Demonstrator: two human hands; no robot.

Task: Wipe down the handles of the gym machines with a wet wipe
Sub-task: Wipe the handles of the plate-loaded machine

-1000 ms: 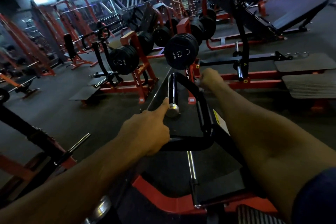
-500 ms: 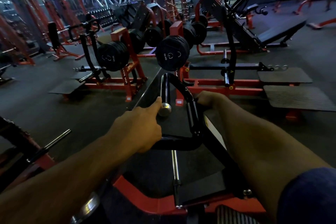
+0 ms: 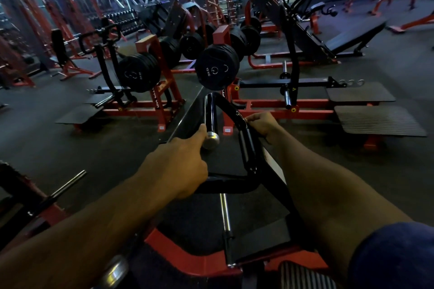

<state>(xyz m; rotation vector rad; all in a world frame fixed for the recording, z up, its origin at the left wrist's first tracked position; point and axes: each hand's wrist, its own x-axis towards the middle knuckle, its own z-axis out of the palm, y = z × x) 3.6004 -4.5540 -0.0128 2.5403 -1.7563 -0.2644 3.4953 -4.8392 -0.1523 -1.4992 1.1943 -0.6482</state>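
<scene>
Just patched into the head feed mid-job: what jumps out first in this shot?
Two bare forearms reach to a black triangular handle frame at centre. The left hand grips its near bar, and the right hand closes on its right bar. Just beyond hangs a black 15 kg weight plate on a red rack.

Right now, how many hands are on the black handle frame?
2. The left hand grips the near crossbar of the black handle frame. The right hand grips its right-side bar, farther away. Any wipe is hidden.

left hand [image 3: 178, 164] gripping handle [image 3: 231, 112], right hand [image 3: 263, 123] likewise
</scene>
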